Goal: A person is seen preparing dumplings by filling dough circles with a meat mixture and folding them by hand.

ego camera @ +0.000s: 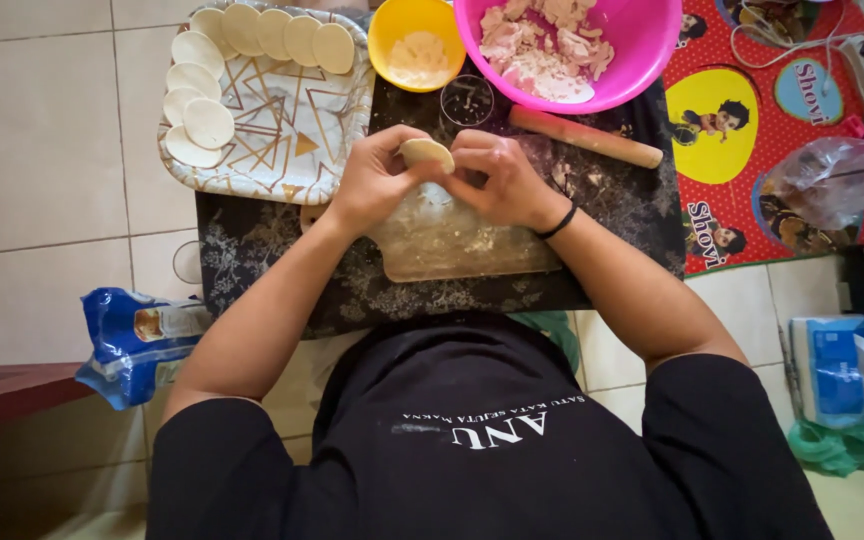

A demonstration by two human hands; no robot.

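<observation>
My left hand (pixel 370 185) and right hand (pixel 500 180) pinch the dough round (pixel 426 152) between them — fingertips closed on both edges, long axis running left-right.

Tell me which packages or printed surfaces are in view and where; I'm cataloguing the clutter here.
Blue plastic bag: floor, lower left, crumpled, blue and white.
Blue tissue pack: floor, lower right, boxy, atop green plastic.
Clear plastic bag: right, crinkled, transparent.
Red cartoon mat: upper right, red with yellow circles.
</observation>
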